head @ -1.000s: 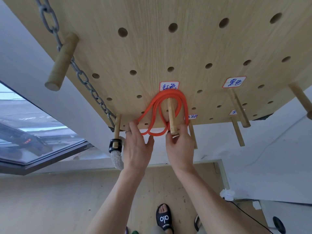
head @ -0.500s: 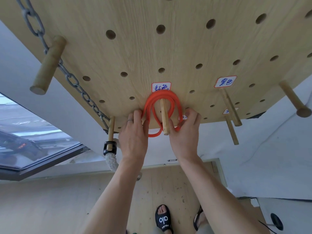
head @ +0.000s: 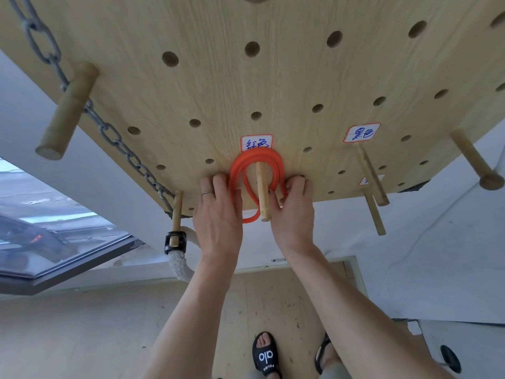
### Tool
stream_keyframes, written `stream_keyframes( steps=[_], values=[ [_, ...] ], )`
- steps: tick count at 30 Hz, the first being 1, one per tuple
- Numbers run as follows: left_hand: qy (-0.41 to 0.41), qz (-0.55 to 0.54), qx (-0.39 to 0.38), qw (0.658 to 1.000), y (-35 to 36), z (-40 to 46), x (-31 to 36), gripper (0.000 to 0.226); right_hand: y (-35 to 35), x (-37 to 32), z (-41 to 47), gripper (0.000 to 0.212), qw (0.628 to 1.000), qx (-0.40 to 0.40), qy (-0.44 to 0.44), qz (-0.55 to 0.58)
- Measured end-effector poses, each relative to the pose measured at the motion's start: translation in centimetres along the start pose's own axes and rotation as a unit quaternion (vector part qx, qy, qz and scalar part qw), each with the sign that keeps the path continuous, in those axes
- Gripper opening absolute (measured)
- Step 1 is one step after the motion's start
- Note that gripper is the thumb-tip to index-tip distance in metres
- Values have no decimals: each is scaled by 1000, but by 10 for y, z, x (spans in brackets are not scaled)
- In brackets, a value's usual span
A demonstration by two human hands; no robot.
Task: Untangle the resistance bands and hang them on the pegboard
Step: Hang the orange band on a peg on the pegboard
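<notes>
**Q:** On the pegboard [head: 273, 77], what is complete?

**A:** The orange band [head: 255, 157] is looped in several coils over the wooden peg [head: 263, 192] directly under the handwritten label [head: 257, 142]. Judged from this, hanging of this band is nearly done; only settling the coils against the board remains. No other bands are visible, so the remaining count cannot be told.

**Q:** Hand state?

**A:** Left hand [head: 218, 214]: fingers fairly straight, pressing the left side of the coils. Right hand [head: 293, 212]: fingers curled at the right side of the coils; whether they pinch the band cannot be told.

**Q:** Obstructions?

**A:** A chain [head: 109, 132] and a rope [head: 177, 261] hang to the left; bare pegs [head: 371, 176] stand to the right beneath a second label [head: 361, 132]. None touches the band.
</notes>
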State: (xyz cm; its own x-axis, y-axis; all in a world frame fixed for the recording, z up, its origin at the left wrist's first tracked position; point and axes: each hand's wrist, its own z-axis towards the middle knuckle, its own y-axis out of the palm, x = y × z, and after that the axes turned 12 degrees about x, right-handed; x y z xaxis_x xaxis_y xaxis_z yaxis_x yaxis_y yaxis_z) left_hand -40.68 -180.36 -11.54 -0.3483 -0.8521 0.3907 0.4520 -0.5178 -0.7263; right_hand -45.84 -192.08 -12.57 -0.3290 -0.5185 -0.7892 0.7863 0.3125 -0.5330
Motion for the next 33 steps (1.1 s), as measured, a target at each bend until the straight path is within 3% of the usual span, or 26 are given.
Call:
stream_keyframes(
  steps=[5,18,25,29,33],
  values=[
    [-3,2,-28,1000,4,-2,2,20,4,-4,-5,18,1000,-4,-1,3],
    [-36,-19,-60,997,-1,-4,6,16,2,-6,-7,20,999,-40,-5,-29],
    [-54,-2,-77,996,-19,-1,6,38,-8,-11,-8,55,999,-39,35,-10],
    [-36,37,-79,996,-35,0,9,36,-18,-16,-17,70,999,-9,30,-7],
    [-20,44,-57,997,-52,-4,11,33,-30,-15,-31,57,1000,7,15,23]
  ],
)
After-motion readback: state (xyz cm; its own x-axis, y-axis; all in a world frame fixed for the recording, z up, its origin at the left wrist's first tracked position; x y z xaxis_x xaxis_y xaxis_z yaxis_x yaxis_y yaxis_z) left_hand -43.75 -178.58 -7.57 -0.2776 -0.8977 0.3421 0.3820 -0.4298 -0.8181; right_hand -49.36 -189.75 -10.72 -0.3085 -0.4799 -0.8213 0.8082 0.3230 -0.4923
